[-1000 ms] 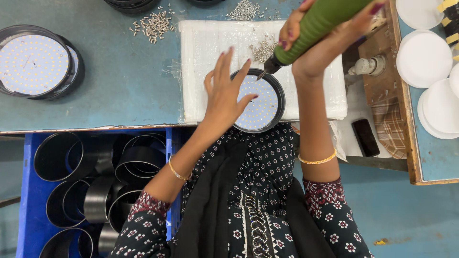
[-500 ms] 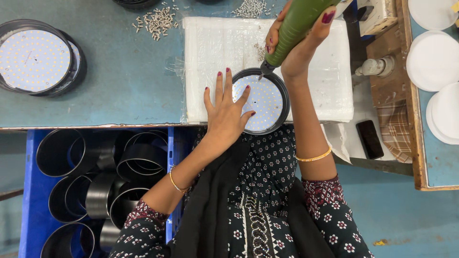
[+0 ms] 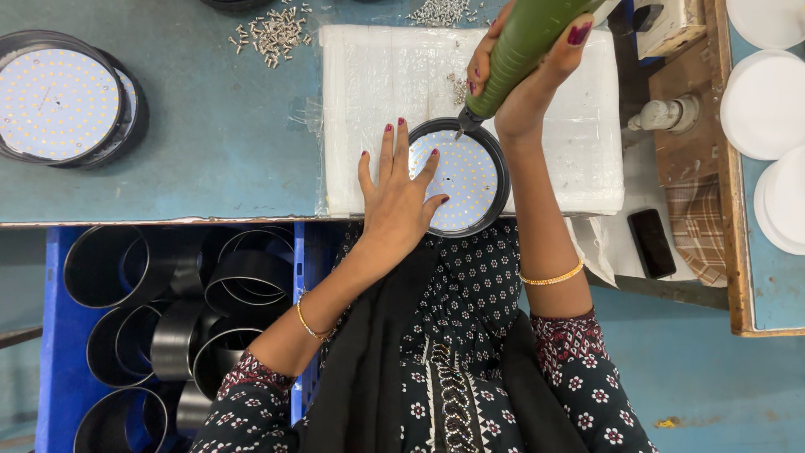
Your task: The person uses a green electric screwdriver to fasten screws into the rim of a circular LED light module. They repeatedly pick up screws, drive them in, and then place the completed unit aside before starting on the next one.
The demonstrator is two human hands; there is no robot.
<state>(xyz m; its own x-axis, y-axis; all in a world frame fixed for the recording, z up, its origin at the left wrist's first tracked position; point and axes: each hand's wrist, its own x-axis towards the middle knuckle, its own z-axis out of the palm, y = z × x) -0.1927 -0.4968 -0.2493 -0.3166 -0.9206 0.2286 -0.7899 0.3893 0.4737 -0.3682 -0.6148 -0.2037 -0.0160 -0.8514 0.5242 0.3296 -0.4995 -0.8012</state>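
My left hand (image 3: 401, 197), fingers splayed flat, has slid down the round black-rimmed LED panel (image 3: 459, 176) on the white foam pad (image 3: 369, 101); right hand (image 3: 524, 75), gripping the green electric screwdriver (image 3: 520, 46), now plants its bit at the rim.

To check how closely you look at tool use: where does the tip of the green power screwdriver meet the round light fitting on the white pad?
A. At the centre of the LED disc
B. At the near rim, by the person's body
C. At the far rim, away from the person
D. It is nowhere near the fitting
C: the right hand angles the green screwdriver down to the far rim of the round light fitting, while the left hand rests flat on its near-left side.
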